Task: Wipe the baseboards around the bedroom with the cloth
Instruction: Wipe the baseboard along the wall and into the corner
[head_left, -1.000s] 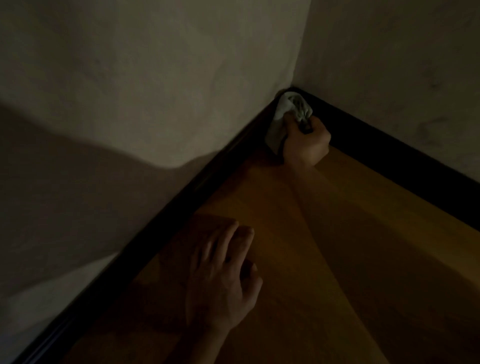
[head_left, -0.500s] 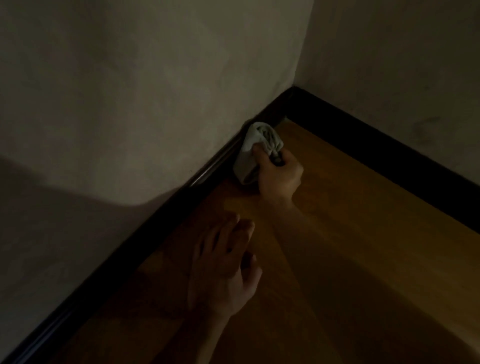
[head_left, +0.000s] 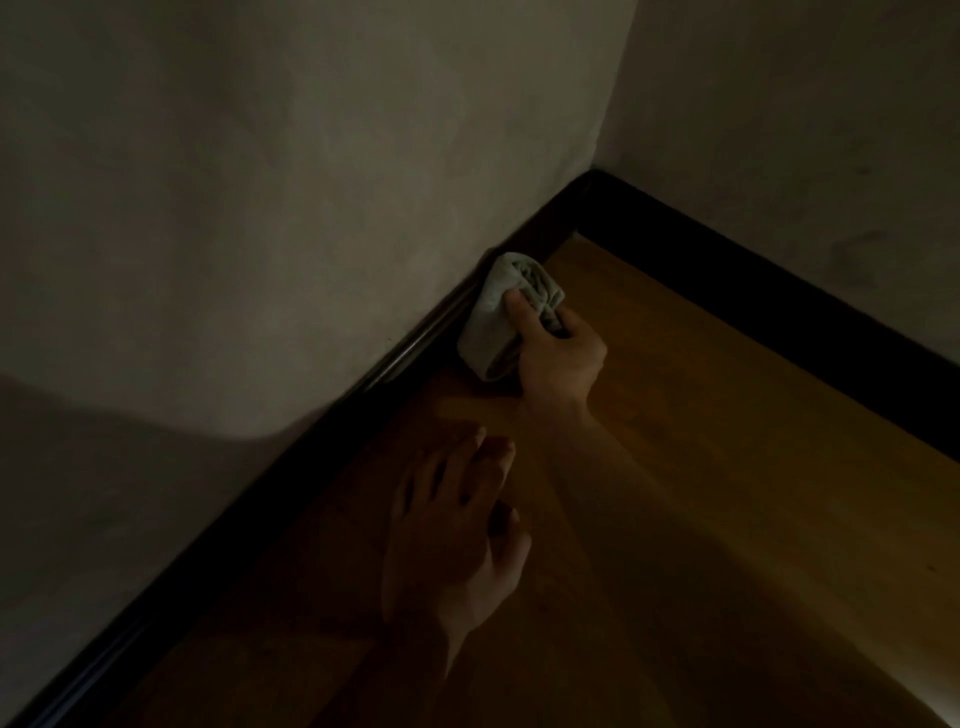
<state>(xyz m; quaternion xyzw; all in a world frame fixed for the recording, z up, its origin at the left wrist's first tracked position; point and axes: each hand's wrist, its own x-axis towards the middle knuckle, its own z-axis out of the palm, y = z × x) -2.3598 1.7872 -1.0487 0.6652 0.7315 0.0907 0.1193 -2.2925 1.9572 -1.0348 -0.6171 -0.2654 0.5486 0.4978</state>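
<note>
A dark baseboard (head_left: 291, 467) runs along the left wall up to the room corner, where a second baseboard (head_left: 753, 280) continues along the right wall. My right hand (head_left: 558, 358) grips a bunched pale grey cloth (head_left: 493, 317) and presses it against the left baseboard, a short way from the corner. My left hand (head_left: 457, 540) lies flat on the wooden floor, fingers spread, holding nothing, just beside the left baseboard and nearer to me.
The room is dim. Pale plaster walls (head_left: 311, 182) meet at the corner (head_left: 592, 171). An orange-brown wooden floor (head_left: 727, 467) fills the lower right. A dark shadow covers the lower left wall and the floor near me.
My right hand slid the cloth out of the corner and back along the left baseboard toward me. My left hand stayed planted on the floor.
</note>
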